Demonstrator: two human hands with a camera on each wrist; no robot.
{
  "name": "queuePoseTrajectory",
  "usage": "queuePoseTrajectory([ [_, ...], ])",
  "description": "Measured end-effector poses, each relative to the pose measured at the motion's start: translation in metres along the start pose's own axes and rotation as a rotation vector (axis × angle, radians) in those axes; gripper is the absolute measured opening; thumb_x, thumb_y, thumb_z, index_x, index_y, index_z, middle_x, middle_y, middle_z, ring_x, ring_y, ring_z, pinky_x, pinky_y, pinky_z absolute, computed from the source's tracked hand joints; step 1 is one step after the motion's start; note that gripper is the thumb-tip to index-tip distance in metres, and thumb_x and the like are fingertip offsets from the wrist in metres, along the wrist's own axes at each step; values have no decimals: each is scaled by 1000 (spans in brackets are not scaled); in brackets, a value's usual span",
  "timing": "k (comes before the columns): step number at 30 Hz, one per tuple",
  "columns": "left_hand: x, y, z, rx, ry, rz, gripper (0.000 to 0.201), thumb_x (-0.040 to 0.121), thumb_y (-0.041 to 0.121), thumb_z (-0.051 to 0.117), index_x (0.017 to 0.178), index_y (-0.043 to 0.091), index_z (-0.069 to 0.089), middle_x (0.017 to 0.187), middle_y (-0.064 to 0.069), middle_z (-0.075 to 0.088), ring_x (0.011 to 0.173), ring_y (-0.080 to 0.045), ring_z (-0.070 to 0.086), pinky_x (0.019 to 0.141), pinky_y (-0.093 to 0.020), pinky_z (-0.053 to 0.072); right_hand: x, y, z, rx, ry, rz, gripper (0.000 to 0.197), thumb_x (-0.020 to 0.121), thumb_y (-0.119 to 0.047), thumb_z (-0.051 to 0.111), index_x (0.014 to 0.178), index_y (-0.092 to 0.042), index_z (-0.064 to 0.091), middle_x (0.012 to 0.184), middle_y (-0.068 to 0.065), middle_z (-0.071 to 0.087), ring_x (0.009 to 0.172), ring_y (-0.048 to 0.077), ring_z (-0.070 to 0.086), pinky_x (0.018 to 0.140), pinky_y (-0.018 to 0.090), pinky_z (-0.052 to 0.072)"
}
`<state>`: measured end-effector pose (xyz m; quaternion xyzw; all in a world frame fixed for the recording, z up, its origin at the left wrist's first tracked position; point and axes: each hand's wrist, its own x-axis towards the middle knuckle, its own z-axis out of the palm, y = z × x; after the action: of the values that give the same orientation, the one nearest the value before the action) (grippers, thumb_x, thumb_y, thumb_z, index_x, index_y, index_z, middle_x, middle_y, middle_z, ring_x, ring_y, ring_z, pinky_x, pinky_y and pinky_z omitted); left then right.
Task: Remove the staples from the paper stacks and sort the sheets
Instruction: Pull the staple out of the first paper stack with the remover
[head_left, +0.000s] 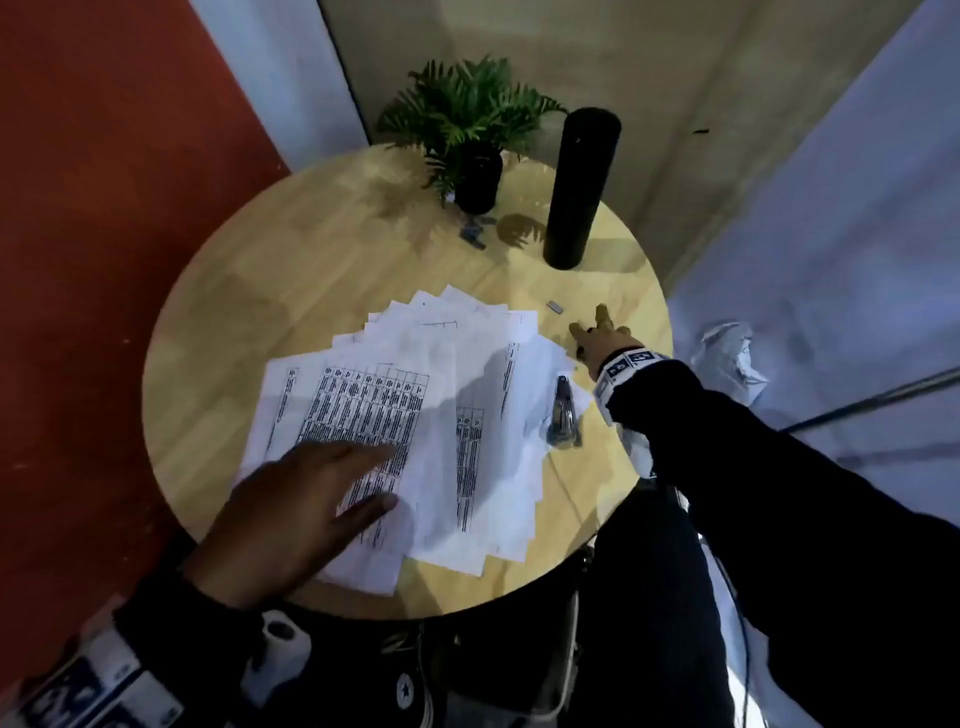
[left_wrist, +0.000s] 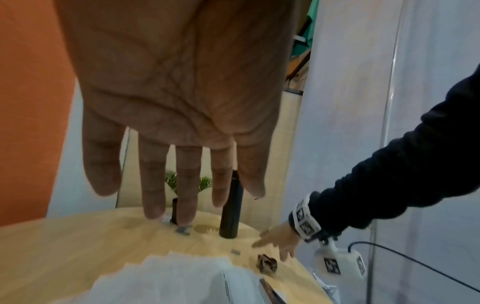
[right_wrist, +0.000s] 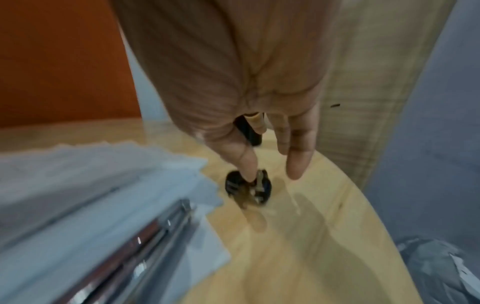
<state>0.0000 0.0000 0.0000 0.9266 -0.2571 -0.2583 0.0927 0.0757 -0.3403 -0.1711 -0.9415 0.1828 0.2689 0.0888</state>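
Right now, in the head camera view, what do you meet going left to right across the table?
Left hand on the fanned paper sheets → metal stapler → right hand reaching near the table's right edge.

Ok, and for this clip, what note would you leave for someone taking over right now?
Left hand: open, spread flat on the fanned white printed sheets on the round wooden table.
Right hand: open, reaching to the table's right side, one fingertip at the small dark claw staple remover, not gripping it.
Chrome stapler lies on the sheets' right edge; a grey staple strip lies beyond them.
Done: sheets fanned out.
Left: grip the remover, pull any staples (none discernible here), sort sheets.
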Motion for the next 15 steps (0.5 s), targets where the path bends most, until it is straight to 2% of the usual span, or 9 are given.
queuePoseTrajectory([
  [2, 7, -1, -11, 50, -36, 5, 95, 59, 88, 6, 135, 45, 42, 137, 19, 49, 125, -8, 45, 97, -29, 42, 4, 1, 9, 110, -24, 56, 56, 98, -28, 44, 147, -12, 22, 148, 20, 29, 129, 38, 38, 102, 42, 34],
  [4, 19, 2, -32, 92, -29, 22, 95, 58, 87, 11, 137, 43, 39, 140, 17, 47, 127, -10, 44, 99, -29, 41, 7, 3, 19, 152, 16, 78, 54, 98, -34, 41, 141, -3, 29, 136, 23, 43, 121, 37, 45, 96, 39, 36],
  [6, 36, 9, -49, 107, -37, 12, 81, 71, 81, 26, 139, 40, 38, 142, 10, 46, 130, -14, 42, 104, -31, 37, 7, 9, 25, 85, 67, 67, 44, 95, -27, 45, 130, -1, 39, 125, 27, 49, 110, 39, 52, 88, 38, 39],
  [8, 56, 9, -57, 113, -55, -54, 64, 84, 67, 42, 140, 36, 39, 142, 3, 47, 130, -18, 43, 107, -34, 35, -1, 14, 26, 25, 155, -9, 32, 91, -15, 48, 121, -2, 47, 120, 27, 46, 97, 42, 58, 82, 41, 44],
  [10, 69, -3, -44, 110, -25, -141, 57, 87, 59, 45, 138, 32, 42, 141, 0, 49, 126, -22, 48, 106, -36, 37, -6, 19, 26, -54, 218, -88, 30, 89, -5, 46, 119, -3, 50, 119, 25, 44, 91, 43, 60, 76, 43, 47],
  [12, 71, -23, -10, 68, -23, -203, 54, 90, 55, 46, 135, 25, 46, 137, -7, 52, 120, -26, 52, 102, -39, 40, -14, 22, 21, -32, 287, -106, 31, 87, 0, 46, 117, -2, 52, 117, 24, 48, 94, 43, 59, 75, 41, 46],
  [15, 57, -55, 54, -114, -108, -256, 47, 92, 47, 49, 126, 16, 53, 130, -10, 57, 113, -25, 56, 98, -33, 43, -32, 17, 10, 136, 412, -114, 29, 84, 2, 50, 111, -1, 60, 106, 27, 58, 94, 43, 58, 76, 40, 46],
])
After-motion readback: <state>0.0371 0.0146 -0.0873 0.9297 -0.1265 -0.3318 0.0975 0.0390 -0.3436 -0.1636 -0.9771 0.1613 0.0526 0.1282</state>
